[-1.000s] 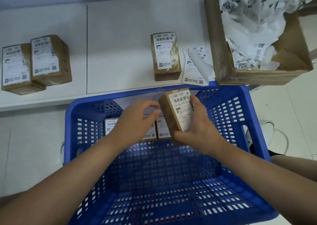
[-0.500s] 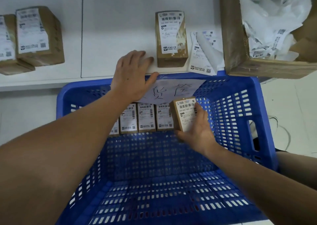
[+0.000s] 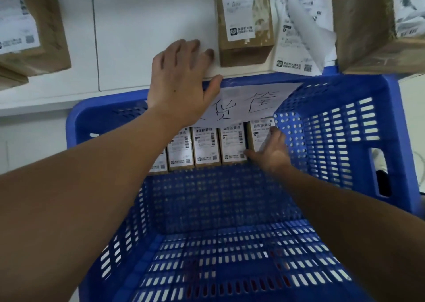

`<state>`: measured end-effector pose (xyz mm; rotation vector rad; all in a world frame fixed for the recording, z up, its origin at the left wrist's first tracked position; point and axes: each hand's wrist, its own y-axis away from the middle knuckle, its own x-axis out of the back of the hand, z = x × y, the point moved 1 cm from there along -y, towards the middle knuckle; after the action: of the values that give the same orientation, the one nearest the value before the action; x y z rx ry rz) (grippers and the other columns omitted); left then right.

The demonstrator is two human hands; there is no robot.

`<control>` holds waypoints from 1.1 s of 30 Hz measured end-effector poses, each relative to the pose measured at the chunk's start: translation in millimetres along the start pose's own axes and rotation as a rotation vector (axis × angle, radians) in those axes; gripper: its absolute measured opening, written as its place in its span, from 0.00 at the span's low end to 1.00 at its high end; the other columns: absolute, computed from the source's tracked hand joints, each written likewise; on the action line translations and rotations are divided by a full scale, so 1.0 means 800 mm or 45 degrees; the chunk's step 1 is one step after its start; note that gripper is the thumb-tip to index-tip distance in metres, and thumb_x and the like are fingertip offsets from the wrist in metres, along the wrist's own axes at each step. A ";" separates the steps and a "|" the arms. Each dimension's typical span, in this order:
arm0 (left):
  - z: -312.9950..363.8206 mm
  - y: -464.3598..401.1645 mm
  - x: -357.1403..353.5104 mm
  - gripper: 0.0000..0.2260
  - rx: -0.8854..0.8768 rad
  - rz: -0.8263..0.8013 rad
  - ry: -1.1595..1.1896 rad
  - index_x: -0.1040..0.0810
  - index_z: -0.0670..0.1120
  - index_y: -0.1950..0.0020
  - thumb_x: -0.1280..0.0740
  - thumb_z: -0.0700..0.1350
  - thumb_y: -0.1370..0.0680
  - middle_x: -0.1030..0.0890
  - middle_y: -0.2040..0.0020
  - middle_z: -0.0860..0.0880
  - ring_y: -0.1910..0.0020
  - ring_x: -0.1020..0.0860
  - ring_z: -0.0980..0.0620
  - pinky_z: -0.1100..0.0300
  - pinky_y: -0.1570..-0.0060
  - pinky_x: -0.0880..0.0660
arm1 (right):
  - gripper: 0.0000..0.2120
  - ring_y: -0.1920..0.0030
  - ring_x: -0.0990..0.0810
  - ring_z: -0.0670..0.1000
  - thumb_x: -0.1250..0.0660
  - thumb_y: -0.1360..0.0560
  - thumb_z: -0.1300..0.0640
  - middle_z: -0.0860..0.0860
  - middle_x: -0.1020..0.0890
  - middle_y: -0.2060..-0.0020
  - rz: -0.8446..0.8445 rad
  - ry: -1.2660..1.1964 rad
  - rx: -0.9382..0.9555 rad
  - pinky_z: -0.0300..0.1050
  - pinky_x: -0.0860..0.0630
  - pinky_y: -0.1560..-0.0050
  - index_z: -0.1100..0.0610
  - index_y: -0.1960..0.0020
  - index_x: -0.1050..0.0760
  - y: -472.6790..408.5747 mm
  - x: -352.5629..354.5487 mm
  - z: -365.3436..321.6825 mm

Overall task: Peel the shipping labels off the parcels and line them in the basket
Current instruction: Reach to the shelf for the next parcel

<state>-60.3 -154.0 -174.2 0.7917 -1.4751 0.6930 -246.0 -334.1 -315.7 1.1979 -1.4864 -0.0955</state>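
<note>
Blue perforated plastic basket (image 3: 345, 154): five small brown cardboard parcels (image 3: 205, 145) lined along its far wall. Right hand (image 3: 271, 152), fingers straight, presses the end parcel. Left hand (image 3: 181, 83), released, reaches over the far rim. White bench (image 3: 142, 25): labelled parcels remain.

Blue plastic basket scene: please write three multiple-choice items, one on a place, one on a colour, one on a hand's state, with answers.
1. Where is the row of small labelled brown parcels?
A. on the white table
B. along the far wall inside the blue plastic basket
C. in the cardboard box

2. What colour is the basket?
A. blue
B. green
C. red

3. How is the left hand?
A. gripping a parcel
B. a fist
C. open, flat at the basket's far rim

Answers: B, the parcels stand against that wall; A, its plastic is blue; C, the fingers lie straight.
</note>
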 end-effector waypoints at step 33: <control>0.003 0.006 0.016 0.28 0.031 -0.076 0.049 0.35 0.52 0.21 0.53 0.63 0.16 0.34 0.21 0.45 0.22 0.38 0.42 0.43 0.27 0.38 | 0.26 0.40 0.21 0.56 0.35 0.18 0.54 0.55 0.36 0.26 -0.099 -0.061 0.330 0.53 0.23 0.39 0.55 0.22 0.39 0.100 0.063 0.000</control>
<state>-65.8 -154.3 -161.6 0.8333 -1.4051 0.6786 -284.8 -331.3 -229.3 1.4707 -1.5268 0.0168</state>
